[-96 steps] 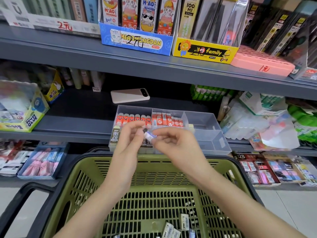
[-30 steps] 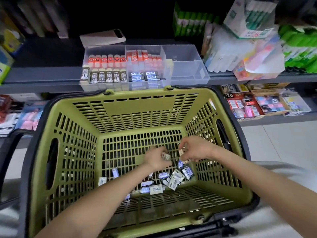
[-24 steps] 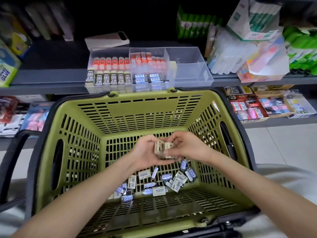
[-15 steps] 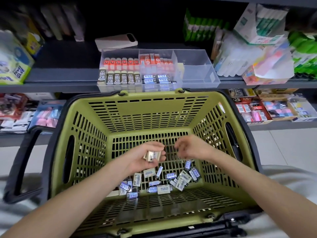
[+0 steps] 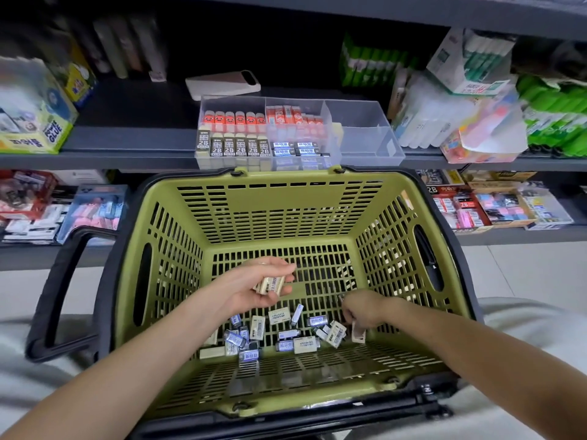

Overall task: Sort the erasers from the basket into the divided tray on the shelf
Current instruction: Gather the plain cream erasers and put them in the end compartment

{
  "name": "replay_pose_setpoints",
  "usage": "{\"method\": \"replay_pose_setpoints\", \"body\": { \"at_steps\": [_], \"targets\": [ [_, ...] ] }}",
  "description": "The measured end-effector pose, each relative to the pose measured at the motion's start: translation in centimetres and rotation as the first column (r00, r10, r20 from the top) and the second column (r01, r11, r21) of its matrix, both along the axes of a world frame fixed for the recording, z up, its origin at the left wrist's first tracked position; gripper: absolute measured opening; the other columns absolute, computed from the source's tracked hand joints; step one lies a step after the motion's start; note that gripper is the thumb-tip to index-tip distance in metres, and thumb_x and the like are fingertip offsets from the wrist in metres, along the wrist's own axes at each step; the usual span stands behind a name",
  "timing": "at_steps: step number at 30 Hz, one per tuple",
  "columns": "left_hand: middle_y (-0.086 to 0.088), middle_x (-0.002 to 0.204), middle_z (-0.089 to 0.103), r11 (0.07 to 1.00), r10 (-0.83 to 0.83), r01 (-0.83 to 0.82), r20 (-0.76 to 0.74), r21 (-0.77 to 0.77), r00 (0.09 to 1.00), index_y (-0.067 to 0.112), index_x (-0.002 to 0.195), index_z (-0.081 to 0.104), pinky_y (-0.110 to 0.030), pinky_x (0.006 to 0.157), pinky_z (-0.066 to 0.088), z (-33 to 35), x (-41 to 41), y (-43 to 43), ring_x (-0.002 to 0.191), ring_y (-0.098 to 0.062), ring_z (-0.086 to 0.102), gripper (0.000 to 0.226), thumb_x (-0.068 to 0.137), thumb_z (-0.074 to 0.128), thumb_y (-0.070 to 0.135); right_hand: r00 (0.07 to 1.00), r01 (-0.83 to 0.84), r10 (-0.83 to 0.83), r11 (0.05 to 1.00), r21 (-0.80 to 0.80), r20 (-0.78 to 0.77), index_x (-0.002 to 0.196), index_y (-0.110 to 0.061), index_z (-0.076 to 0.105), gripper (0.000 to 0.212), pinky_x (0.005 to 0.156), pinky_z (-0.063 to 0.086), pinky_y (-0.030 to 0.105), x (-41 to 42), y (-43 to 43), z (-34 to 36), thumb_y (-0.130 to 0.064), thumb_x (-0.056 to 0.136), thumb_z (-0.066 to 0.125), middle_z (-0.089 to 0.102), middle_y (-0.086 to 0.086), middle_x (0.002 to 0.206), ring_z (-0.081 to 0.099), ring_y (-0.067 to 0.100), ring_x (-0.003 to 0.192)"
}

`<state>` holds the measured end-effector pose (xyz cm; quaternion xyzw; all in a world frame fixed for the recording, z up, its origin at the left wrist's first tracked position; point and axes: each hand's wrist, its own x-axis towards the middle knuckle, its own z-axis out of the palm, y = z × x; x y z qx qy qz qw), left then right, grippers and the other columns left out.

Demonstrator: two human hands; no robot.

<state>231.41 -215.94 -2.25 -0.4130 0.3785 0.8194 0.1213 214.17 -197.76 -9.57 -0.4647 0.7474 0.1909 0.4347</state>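
Left hand (image 5: 254, 289) cups cream erasers (image 5: 270, 284), fingers (image 5: 277, 265) half-curled; right hand (image 5: 362, 309) pinches another eraser (image 5: 358, 334) in basket (image 5: 286, 211). Likely light, firm, slick-sleeved: pinch across long sides.

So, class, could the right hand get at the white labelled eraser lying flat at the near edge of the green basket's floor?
Probably yes: the right hand is down inside the green slotted plastic basket, near that white labelled rectangular eraser, which lies uncovered. Its grip seems taken by a pinkish eraser.
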Motion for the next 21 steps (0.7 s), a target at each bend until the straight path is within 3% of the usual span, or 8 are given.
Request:
{"method": "replay_pose_setpoints", "body": {
  "at_steps": [4,8,11,14,15,16,18,21],
  "targets": [
    [-0.011,0.095,0.065,0.979,-0.107,0.109,0.018,-0.173,0.994,0.01,0.099,0.066,-0.017,0.044,0.044,-0.7,-0.1,0.5,0.066,-0.016,0.063,0.039,0.063,0.078,0.022,0.957,0.265,-0.241,0.953,-0.147,0.164,0.091,-0.008,0.062,0.011,0.068,0.05,0.019,-0.9,-1.2,3.6,-0.011,0.082,0.067,0.062,0.0,0.09,0.06,0.013,0.083],
    [-0.006,0.093,0.064,0.896,-0.333,0.325,0.026,-0.303,0.943,0.023,0.104,0.066,-0.017,0.05,0.045,-1.1,-0.1,1.3,0.07,-0.012,0.06,0.028,0.077,0.073,0.03,0.76,0.554,-0.38,0.803,-0.219,0.528,0.09,-0.008,0.064,0.011,0.07,0.054,0.019,0.3,-2.6,7.2,-0.011,0.081,0.069,0.066,0.0,0.083,0.062,0.009,0.07],
    [-0.001,0.088,0.064,0.862,-0.433,0.418,0.011,-0.287,0.901,0.025,0.102,0.067,-0.016,0.051,0.045,-1.2,-0.1,1.8,0.068,-0.01,0.06,0.026,0.078,0.072,0.033,0.639,0.65,-0.396,0.737,-0.187,0.659,0.094,-0.006,0.065,0.015,0.076,0.055,0.023,1.8,-3.2,7.5,-0.006,0.079,0.069,0.069,0.002,0.084,0.066,0.012,0.076],
    [-0.002,0.086,0.066,0.851,-0.431,0.423,0.047,-0.311,0.901,0.021,0.096,0.069,-0.016,0.049,0.045,-1.4,0.0,1.6,0.066,-0.01,0.061,0.019,0.079,0.074,0.026,0.491,0.711,-0.482,0.704,-0.013,0.726,0.103,-0.005,0.062,0.022,0.079,0.054,0.024,1.7,-3.1,6.8,0.002,0.082,0.063,0.068,0.006,0.092,0.068,0.017,0.085],
    [-0.003,0.087,0.066,0.86,-0.409,0.406,0.056,-0.31,0.911,0.019,0.095,0.069,-0.016,0.047,0.044,-1.5,0.0,1.4,0.064,-0.01,0.061,0.017,0.08,0.074,0.023,0.491,0.704,-0.512,0.71,0.026,0.705,0.107,-0.006,0.06,0.026,0.081,0.054,0.025,1.3,-3.0,6.4,0.003,0.083,0.061,0.067,0.007,0.097,0.067,0.018,0.089],
    [-0.005,0.087,0.066,0.875,-0.379,0.379,0.063,-0.3,0.923,0.018,0.095,0.069,-0.016,0.045,0.043,-1.5,0.0,1.2,0.062,-0.01,0.061,0.016,0.08,0.074,0.02,0.575,0.657,-0.512,0.754,0.012,0.638,0.112,-0.008,0.058,0.03,0.083,0.054,0.026,1.0,-2.8,6.0,0.002,0.083,0.06,0.065,0.006,0.103,0.066,0.018,0.093],
    [-0.007,0.092,0.066,0.908,-0.311,0.318,0.071,-0.272,0.948,0.016,0.099,0.069,-0.016,0.044,0.042,-1.5,-0.2,1.0,0.063,-0.011,0.061,0.021,0.079,0.074,0.019,0.861,0.421,-0.374,0.904,-0.071,0.344,0.118,-0.012,0.055,0.037,0.091,0.052,0.031,0.8,-2.3,4.5,-0.01,0.083,0.066,0.06,0.003,0.113,0.061,0.019,0.103],
    [-0.01,0.103,0.065,0.941,-0.235,0.244,0.066,-0.233,0.97,0.013,0.105,0.066,-0.016,0.046,0.044,-1.2,-0.5,0.8,0.064,-0.012,0.062,0.029,0.078,0.074,0.023,0.953,0.278,-0.272,0.96,-0.031,0.133,0.118,-0.01,0.053,0.046,0.091,0.05,0.033,1.7,-1.3,2.1,-0.025,0.079,0.072,0.059,0.005,0.108,0.059,0.022,0.1]
  ]
}}
